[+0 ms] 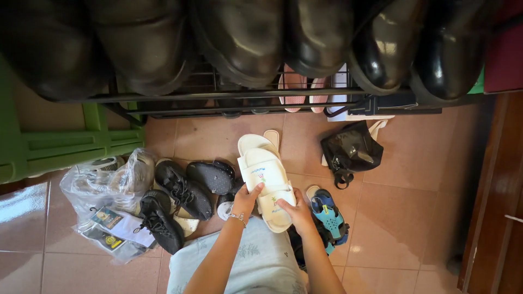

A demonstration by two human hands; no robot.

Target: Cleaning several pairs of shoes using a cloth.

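Both my hands hold a white slide sandal (265,177) above the tiled floor. My left hand (246,200) grips its left side, with a thin bracelet on the wrist. My right hand (297,211) grips its heel end on the right. A second white sandal (254,142) lies under and just beyond the held one. A pair of black lace-up sneakers (174,201) sits to the left, and a small blue sandal (329,215) lies to the right of my right hand.
A black metal shoe rack (239,98) with several dark leather shoes (239,38) spans the top. A black bag (348,149) lies below it. A clear plastic bag (109,185) with shoes and packets sits left. A green plastic frame (60,144) and wooden furniture (498,185) flank the floor.
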